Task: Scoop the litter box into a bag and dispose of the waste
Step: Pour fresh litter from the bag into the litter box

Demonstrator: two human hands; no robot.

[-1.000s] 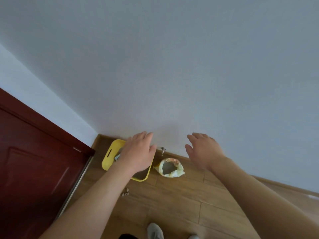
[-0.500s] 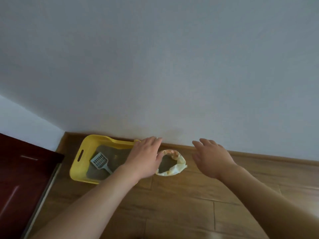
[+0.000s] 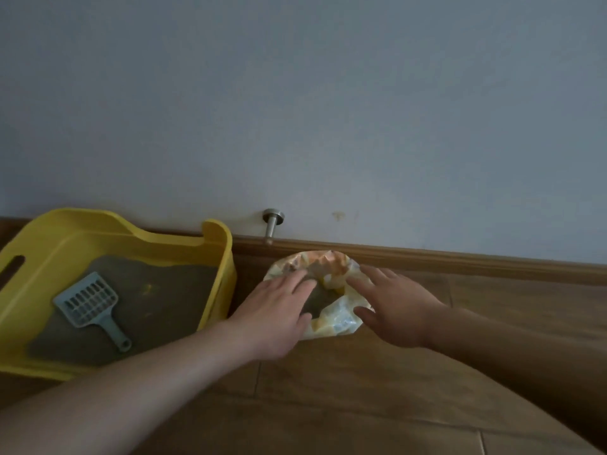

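Observation:
A yellow litter box (image 3: 223,274) with grey litter stands on the wooden floor against the wall at the left. A grey-blue slotted scoop (image 3: 90,305) lies on the litter inside it. Just right of the box sits a pale yellow and orange plastic bag (image 3: 338,318), its mouth open and grey litter showing inside. My left hand (image 3: 277,315) reaches over the bag's left rim with straight fingers, holding nothing. My right hand (image 3: 395,311) hovers spread over the bag's right rim, also holding nothing. Whether either hand touches the bag I cannot tell.
A metal door stop (image 3: 272,224) sticks out of the wall just above the wooden skirting board (image 3: 460,259), behind the bag. Wooden floor (image 3: 328,405) stretches in front of the box and bag.
The view has dropped much closer to the floor. Both hands have moved forward and down from above the box and bag to the bag's rim.

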